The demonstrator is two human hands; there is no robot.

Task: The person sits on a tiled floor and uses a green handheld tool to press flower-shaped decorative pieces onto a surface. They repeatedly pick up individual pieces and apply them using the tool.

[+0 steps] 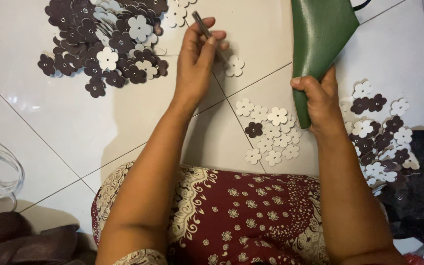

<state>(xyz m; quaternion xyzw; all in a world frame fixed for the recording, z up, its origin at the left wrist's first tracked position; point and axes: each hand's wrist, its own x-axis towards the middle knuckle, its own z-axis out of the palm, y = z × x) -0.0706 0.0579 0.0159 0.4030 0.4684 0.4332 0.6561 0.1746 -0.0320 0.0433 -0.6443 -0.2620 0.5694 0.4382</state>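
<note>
1. Your right hand [320, 100] has its grip closed on the green leather sheet [320, 44], held upright.
2. Your left hand [197, 59] pinches a thin metal tool [201, 23].
3. White and brown flower cutouts [271, 132] lie between them on the tiled floor [50, 127].

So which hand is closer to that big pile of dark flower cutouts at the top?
Left. The left hand, holding a thin metal tool, is just beside the pile; the right hand grips green sheet far across.

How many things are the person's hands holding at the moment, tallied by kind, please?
thin metal tool, in the left hand: 1
green sheet, in the right hand: 1
Total: 2
</note>
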